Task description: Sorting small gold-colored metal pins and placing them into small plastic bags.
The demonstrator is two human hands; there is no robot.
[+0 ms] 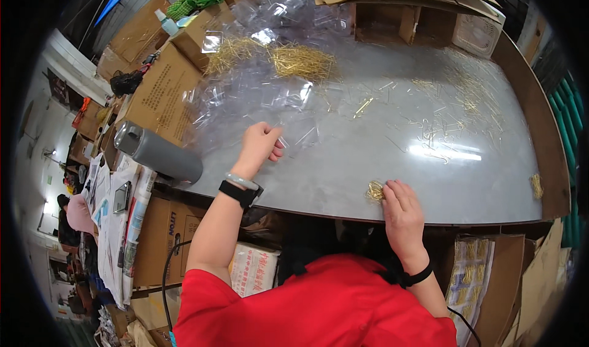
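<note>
My left hand (260,143) is over the left part of the grey tabletop (343,157), fingers pinched together by the edge of a heap of transparent plastic boxes (245,101). Whatever sits between those fingertips is too small to make out. Near the table's front edge, my right hand (403,212) has its fingers closed against a small bundle of gold wire pieces (375,191), which sticks out on the left of the fingers; the thumb is hidden. A dense pile of gold wires (304,62) lies on the plastic heap, and loose gold hooks (442,138) are scattered toward the right.
A grey bottle (159,154) leans at the table's left edge beside a cardboard box (161,92). Brown boards (540,132) wall the right side. At the back stand a cardboard shelf (405,25) and a white fan (477,35). Another small wire bundle (537,186) lies far right.
</note>
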